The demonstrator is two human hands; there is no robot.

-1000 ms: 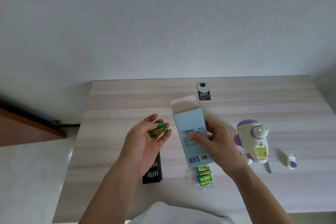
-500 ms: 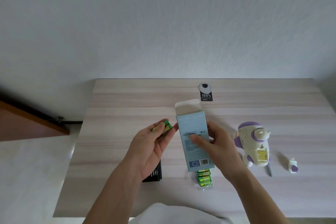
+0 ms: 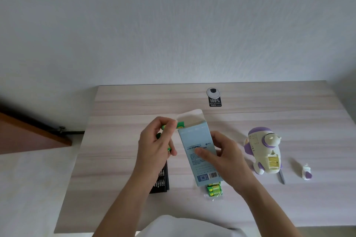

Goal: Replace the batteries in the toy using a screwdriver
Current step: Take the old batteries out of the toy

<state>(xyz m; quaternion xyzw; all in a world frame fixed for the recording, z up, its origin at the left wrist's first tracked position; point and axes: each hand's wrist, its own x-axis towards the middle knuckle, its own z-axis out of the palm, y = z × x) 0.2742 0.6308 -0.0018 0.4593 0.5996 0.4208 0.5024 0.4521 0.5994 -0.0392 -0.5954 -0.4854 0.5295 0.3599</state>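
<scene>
My left hand (image 3: 156, 146) grips green batteries (image 3: 180, 124), one held at the open top flap of a light blue box (image 3: 194, 140). My right hand (image 3: 221, 154) holds that box by its side, thumb across the printed face. The white and purple toy (image 3: 264, 152) lies to the right on the table with its battery compartment open. Beside it lie a thin screwdriver (image 3: 281, 177) and the small white and purple cover (image 3: 306, 173). A pack of green batteries (image 3: 214, 190) rests just below the box.
A black tray of screwdriver bits (image 3: 160, 183) lies under my left wrist. The wooden table (image 3: 250, 113) has a round cable grommet with a black sticker (image 3: 214, 97) near the back wall. A brown ledge (image 3: 28, 136) sits off the left.
My left hand has carried the green batteries up and right, from beside the box to its open top. The box has stayed in my right hand, lifted slightly.
</scene>
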